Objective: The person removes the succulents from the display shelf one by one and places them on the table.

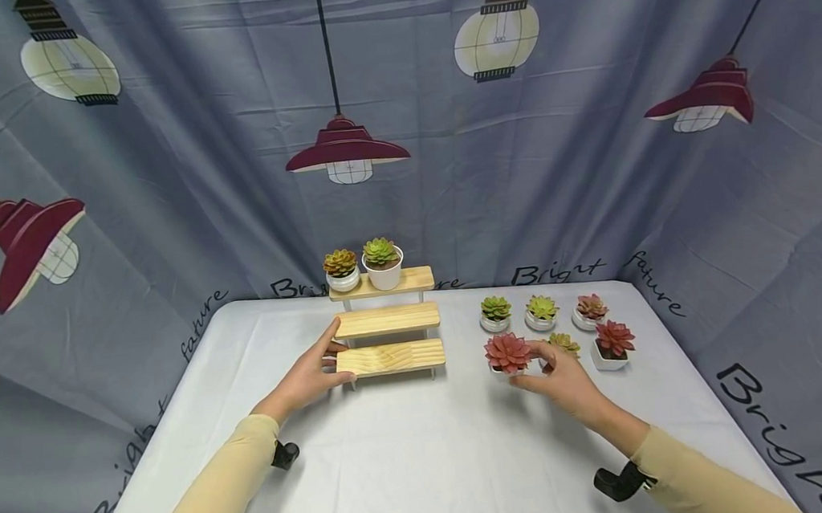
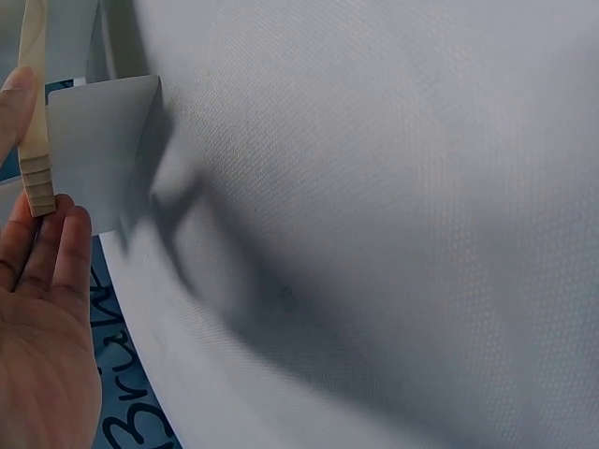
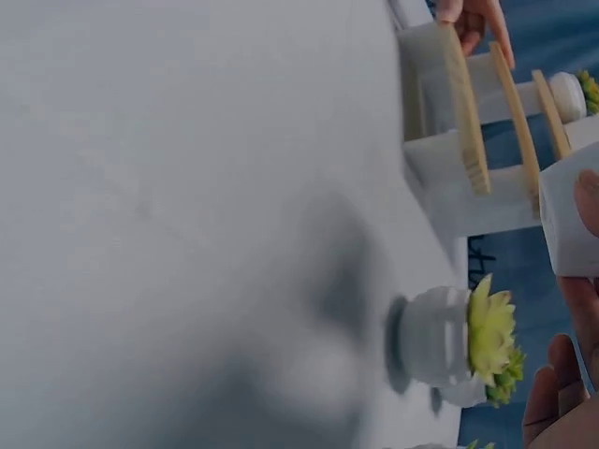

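Observation:
A three-tier wooden display stand (image 1: 390, 358) stands on the white table. My left hand (image 1: 310, 375) holds its left end, thumb at the lowest step and fingers reaching toward the middle one. In the left wrist view, the fingertips (image 2: 65, 224) meet the end of a wooden plank (image 2: 36, 168). My right hand (image 1: 567, 383) grips a red potted succulent (image 1: 508, 352) between thumb and fingers. Its white pot (image 3: 573, 224) appears raised off the table in the right wrist view. Behind that hand, a yellowish succulent (image 1: 564, 344) is partly hidden.
An orange-green succulent (image 1: 341, 264) and a green succulent (image 1: 382, 256) stand on the top step. Right of the stand are more potted succulents: green (image 1: 495, 309), yellow-green (image 1: 541, 308), pinkish (image 1: 592, 307) and red (image 1: 613, 340). A patterned grey-blue curtain (image 1: 414, 208) hangs behind the table.

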### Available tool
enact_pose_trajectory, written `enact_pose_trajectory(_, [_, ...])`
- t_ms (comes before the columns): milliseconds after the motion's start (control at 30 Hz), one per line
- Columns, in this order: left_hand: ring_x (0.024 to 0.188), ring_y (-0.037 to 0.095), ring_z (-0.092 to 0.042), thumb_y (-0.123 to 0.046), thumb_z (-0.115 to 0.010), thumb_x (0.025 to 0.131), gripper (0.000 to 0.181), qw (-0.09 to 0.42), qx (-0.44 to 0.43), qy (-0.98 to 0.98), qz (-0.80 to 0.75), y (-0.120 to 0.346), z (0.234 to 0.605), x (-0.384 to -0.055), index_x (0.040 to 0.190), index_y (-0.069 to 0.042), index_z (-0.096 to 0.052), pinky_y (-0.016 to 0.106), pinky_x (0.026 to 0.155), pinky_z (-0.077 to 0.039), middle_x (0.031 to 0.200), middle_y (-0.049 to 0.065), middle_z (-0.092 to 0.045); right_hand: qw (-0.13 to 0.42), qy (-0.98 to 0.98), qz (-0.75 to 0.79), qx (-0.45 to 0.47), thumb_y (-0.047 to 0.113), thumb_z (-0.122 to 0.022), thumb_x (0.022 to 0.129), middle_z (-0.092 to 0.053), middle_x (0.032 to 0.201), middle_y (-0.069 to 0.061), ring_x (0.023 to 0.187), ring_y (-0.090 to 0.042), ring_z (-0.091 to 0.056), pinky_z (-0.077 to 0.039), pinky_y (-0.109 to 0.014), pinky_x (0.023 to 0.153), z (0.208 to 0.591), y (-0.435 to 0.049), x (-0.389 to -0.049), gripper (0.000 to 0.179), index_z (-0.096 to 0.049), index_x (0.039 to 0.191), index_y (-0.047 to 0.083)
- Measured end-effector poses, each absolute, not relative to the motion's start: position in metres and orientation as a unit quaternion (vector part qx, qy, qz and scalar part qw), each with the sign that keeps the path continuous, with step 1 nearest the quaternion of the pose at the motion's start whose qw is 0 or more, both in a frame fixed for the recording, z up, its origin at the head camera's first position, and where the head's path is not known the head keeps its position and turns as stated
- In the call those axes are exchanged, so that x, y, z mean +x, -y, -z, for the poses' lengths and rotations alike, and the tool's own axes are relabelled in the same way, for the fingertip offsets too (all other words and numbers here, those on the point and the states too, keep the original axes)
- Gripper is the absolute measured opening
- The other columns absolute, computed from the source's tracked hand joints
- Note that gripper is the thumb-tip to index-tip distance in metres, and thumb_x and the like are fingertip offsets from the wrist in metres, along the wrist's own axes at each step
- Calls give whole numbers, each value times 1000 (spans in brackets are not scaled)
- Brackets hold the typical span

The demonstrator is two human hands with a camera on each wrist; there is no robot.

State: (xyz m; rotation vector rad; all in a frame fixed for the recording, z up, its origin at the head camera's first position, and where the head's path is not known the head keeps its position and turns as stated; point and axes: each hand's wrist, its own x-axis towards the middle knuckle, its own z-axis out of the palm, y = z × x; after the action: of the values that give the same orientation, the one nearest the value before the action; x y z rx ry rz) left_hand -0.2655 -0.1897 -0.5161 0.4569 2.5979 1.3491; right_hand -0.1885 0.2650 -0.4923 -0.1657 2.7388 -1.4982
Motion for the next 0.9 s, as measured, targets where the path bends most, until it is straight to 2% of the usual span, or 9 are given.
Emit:
enact_pose_trajectory(233, [119,32,-60,-26,-85,88,112,85,161,-872,-454,190,514,-264,166,-33,-5,51,102,-50,140,13,-54,11,-878,475,-56,29,-89,82,-66,125,-6,115,-21,-55,-44,-38,93,505,-268,-176,59,-65,134,12])
enact_pose_trajectory(667, [120,33,-60,-27,-85,87,114,84,163,-875,-448,191,517,-267,166,-35,-4,52,104,-49,139,11,-55,36,-875,480,-54,23,-92,77,-67,123,-6,121,-28,-54,-43,-49,102,533,-270,-164,62,-64,130,7])
enact_pose_trajectory(900, [121,33,-60,-27,-85,87,114,86,160,-875,-448,190,516,-266,166,-34,-4,52,104,-50,139,11,-55,45,-880,471,-38,28,-92,77,-66,122,-6,123,-29,-50,-41,-55,108,544,-276,-163,64,-64,131,8])
